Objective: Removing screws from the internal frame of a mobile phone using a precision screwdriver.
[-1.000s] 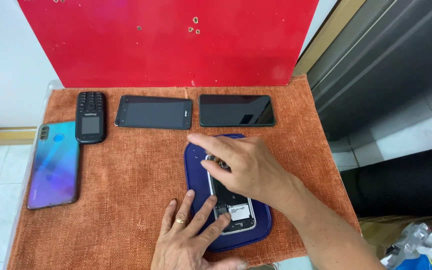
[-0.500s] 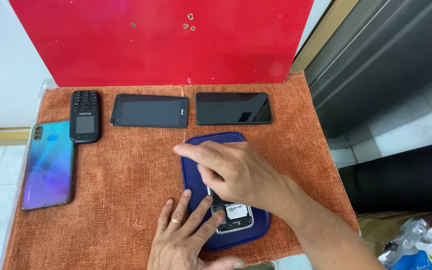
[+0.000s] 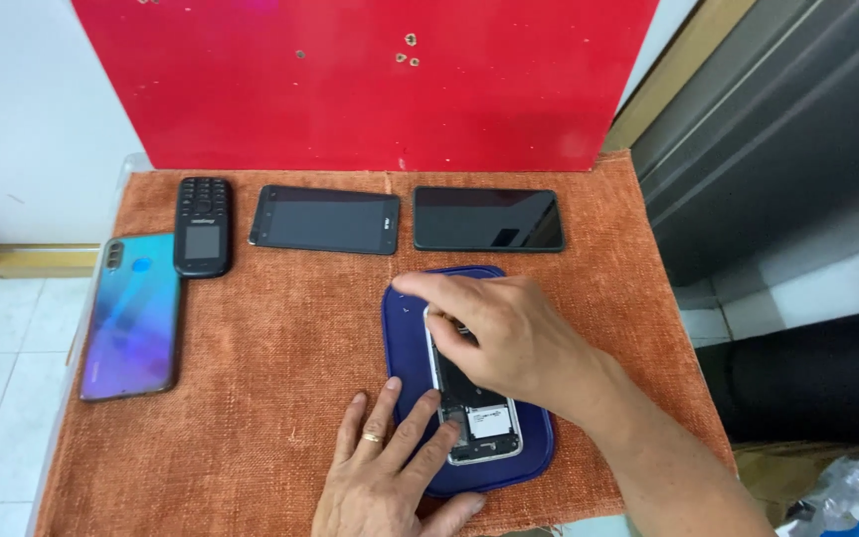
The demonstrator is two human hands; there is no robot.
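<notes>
An opened smartphone (image 3: 474, 413) with its back cover off lies on a dark blue mat (image 3: 405, 328) near the front right corner of the table, which is draped in an orange cloth (image 3: 280, 338). The right hand (image 3: 504, 333) rests over the phone's upper half, fingers curled down onto it and the forefinger stretched toward the mat's far left corner — whether it pinches anything cannot be told. The left hand (image 3: 385, 477), a ring on one finger, lies flat with fingers spread, their tips pressing the mat's left edge and the phone's lower left corner — holding nothing. Along the cloth's far edge sit a black keypad phone (image 3: 202, 226) and two dark-screened smartphones (image 3: 325, 219) (image 3: 487, 219). A blue-violet gradient phone (image 3: 131, 315) lies face down at the left edge.
</notes>
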